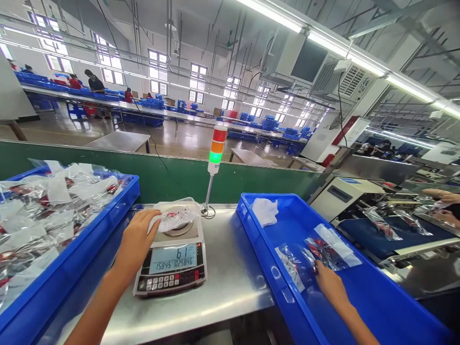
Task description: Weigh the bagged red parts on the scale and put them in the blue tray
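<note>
A digital scale (172, 261) stands on the steel table (230, 282); its display is lit. A clear plastic bag with red contents (178, 215) lies on the scale pan. My left hand (135, 242) rests at the bag's left edge, fingers touching it. My right hand (328, 282) reaches into the blue tray on the right (258, 230), fingers curled at a clear bag with red parts (325, 249). Another small bag (289, 266) and a white cloth (265, 211) lie in that tray.
A blue tray (104, 215) heaped with several filled clear bags stands at the left. A signal light pole (216, 153), lit green, rises behind the scale. A green conveyor wall (172, 175) runs behind. At right, a machine (345, 194) and another person's hands (443, 203).
</note>
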A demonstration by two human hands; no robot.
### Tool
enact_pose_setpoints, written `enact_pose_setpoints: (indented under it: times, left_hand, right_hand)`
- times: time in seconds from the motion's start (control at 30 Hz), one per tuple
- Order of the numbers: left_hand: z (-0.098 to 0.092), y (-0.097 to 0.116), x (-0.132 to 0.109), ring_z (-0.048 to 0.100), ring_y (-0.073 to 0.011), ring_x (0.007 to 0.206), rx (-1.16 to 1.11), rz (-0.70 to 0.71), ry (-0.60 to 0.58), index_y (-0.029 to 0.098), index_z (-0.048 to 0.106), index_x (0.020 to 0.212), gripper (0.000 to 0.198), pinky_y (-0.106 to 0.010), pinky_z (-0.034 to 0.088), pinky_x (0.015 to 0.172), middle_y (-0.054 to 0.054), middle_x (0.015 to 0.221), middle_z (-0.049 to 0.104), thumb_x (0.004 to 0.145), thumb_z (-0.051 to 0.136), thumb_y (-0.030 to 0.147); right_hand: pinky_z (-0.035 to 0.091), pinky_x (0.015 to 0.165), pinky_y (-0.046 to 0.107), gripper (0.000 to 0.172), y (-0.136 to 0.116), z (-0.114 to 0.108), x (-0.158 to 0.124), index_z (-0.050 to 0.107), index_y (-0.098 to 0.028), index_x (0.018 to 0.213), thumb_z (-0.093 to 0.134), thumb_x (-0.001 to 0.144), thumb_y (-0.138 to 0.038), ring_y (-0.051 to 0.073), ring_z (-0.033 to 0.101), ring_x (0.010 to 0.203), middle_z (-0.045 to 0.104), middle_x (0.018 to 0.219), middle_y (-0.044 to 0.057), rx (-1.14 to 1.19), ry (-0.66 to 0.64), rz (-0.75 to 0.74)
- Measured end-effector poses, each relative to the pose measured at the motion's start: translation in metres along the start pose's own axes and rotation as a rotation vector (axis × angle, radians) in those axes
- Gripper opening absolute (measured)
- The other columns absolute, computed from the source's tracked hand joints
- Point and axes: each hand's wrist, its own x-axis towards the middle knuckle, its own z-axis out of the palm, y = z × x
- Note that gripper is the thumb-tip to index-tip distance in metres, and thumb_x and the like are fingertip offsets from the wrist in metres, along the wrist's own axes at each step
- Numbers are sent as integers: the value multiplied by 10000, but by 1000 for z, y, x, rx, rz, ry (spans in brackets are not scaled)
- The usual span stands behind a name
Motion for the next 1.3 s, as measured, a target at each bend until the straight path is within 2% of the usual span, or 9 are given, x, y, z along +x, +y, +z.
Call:
enact_pose_setpoints:
  times: [0.2,0.33,0.57,0.73,0.87,1.0,1.13,1.23,1.3]
  left_hand:
    - [35,-4,39,629,-282,1187,-8,58,-176,215,701,1077,345,-455,509,1039,-107,1198,731,944,459,422]
    - [65,-16,59,653,-262,1155,2,35,-285,169,690,1130,323,-471,517,1023,-121,1183,730,917,596,392]
    - [67,-16,73,706,-207,912,-4,-35,-263,189,703,910,277,-400,573,872,-61,975,759,894,651,460]
    - [-7,-31,74,695,-278,1067,69,-104,10,247,702,1018,347,-400,546,967,-68,1132,757,846,548,506]
    - [-75,-66,66,581,-418,1259,228,-202,211,174,667,1044,513,-566,456,1088,-173,1194,698,835,413,567]
    - [-106,-91,39,448,-529,1366,333,-273,312,160,609,1044,575,-674,372,1129,-251,1270,616,817,329,608]
    - [-96,-92,5,538,-466,1301,312,-262,288,250,552,986,442,-658,408,1126,-174,1189,651,855,306,593]
    - [-79,-81,-11,606,-405,1225,246,-219,244,277,555,982,341,-630,444,1119,-130,1164,680,855,370,534]
    - [-67,-70,-13,626,-392,1188,203,-189,205,280,581,977,331,-626,463,1099,-124,1163,694,852,399,526]
  right_hand:
    - [562,712,388,468,37,-43,-25,735,-218,1185,432,829,-240,347,764,950,812,975,128,98,20,139]
    - [570,739,414,521,20,-77,-48,702,-244,1258,450,823,-377,354,761,952,818,959,97,315,32,142]
    - [566,977,425,458,-164,-151,-56,637,-254,1343,507,933,-412,271,725,1083,734,1292,71,839,179,-445]
    - [487,1115,442,500,-320,-171,-43,629,-210,1343,430,912,-52,236,607,1270,676,1379,85,790,194,-963]
    - [462,1140,439,596,-382,-164,-40,627,-206,1343,441,846,65,233,539,1324,626,1445,80,604,148,-1157]
    - [438,1161,478,552,-347,-147,-11,613,-241,1359,498,874,-1,227,531,1342,624,1439,75,642,188,-1096]
    - [428,1147,511,407,-239,-101,34,642,-140,1317,418,978,-156,300,555,1332,661,1358,166,481,238,-565]
    - [509,1003,586,457,-156,-51,40,609,-119,1373,431,994,-303,407,602,1282,586,1438,256,191,38,-128]
    - [546,904,586,453,-118,-21,28,629,-166,1356,495,953,-320,418,684,1159,617,1398,263,91,-78,-64]
